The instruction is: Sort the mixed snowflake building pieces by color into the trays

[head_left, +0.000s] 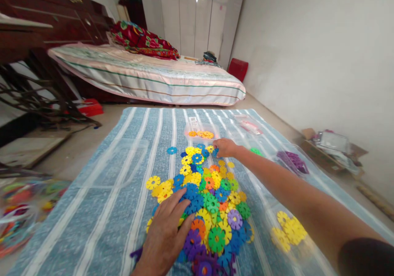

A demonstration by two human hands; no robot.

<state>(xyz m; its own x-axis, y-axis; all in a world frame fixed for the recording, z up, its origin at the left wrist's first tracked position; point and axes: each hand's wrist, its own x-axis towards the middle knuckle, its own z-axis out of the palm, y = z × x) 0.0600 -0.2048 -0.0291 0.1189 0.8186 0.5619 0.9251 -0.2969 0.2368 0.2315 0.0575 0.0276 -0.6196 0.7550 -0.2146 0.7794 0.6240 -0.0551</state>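
A heap of notched plastic flower discs [212, 202] in yellow, blue, green, orange and purple lies on the blue striped cloth [101, 210]. My left hand [168, 226] rests over the heap's left side, fingers stretched and apart, touching blue discs. At the far end of the heap is my right hand [226, 148], its fingers pressed together beside a blue disc [216, 152]. Whether that disc is between the fingertips is hard to make out. Just beyond, a clear plastic box [201, 126] holds several orange discs [205, 135].
Yellow discs [291, 231] sit in a clear container on the right, purple discs [292, 161] in another beyond. A transparent box [123, 161] stands at left. Bagged colourful pieces [21, 214] lie far left. A bed [154, 79] and a cardboard box [326, 157] are around the cloth.
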